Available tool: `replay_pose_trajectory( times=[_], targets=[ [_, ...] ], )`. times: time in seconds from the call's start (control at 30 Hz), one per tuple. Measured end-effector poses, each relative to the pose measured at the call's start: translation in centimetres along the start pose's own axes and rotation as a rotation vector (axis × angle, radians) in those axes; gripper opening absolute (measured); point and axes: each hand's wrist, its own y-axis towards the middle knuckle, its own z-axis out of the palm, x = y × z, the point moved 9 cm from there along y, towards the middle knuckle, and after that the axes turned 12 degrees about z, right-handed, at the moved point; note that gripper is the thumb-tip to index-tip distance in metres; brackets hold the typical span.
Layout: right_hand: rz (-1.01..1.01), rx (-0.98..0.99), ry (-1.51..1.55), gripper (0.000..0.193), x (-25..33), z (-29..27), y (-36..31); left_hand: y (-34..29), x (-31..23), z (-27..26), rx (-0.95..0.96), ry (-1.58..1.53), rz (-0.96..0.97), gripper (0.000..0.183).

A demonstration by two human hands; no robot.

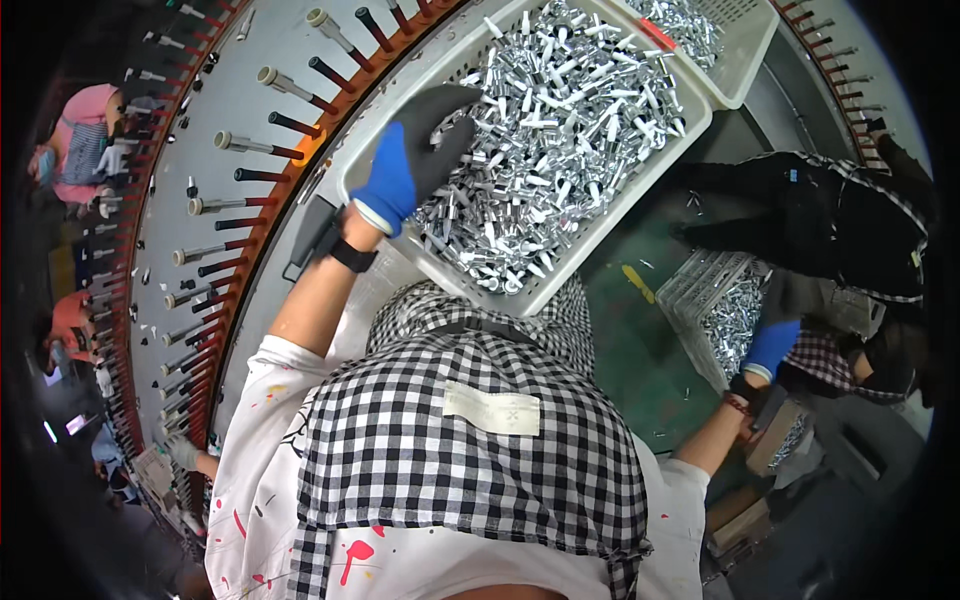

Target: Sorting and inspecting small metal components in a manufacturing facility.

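A pale plastic basket (535, 308) full of small shiny silver pieces (560, 130), many with white tips, stands in front of me. My left hand (425, 140), in a blue and dark grey glove, reaches over its left side. The thumb and fingers are apart, and nothing shows between them. Out to the right, my right hand (785, 315), gloved the same way, is beside a lower basket (685, 320) that also holds silver pieces. Its fingers blend into the dark surroundings, so their pose is unclear.
A curved line of red and black spindles (290, 120), some with pale tops, runs along the left. Another basket (745, 70) adjoins at the upper right. A person in dark clothing (810, 220) is at the right; others work at far left. Loose pieces lie on the green floor (630, 370).
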Motion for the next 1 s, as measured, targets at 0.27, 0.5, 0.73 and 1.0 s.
replay_pose_trajectory(
  times=[0.27,0.5,0.73,1.0],
  targets=[
    [-0.551,0.364,-0.166,0.068,34.3,16.1,-13.0,-0.9,4.9,-10.3,-0.405,-0.082,-0.189,0.035],
    [-0.819,0.482,0.010,0.070,40.0,18.2,-15.1,-7.0,7.0,-9.3,-0.325,0.125,-0.360,0.038],
    [-1.007,0.350,0.050,0.029,42.5,21.2,-5.5,-9.3,8.0,-3.4,-0.153,0.495,-0.174,0.044],
    [-0.932,0.148,0.069,0.038,44.5,19.6,-1.2,-10.5,7.9,-3.3,-0.268,0.362,-0.271,0.038]
  ],
)
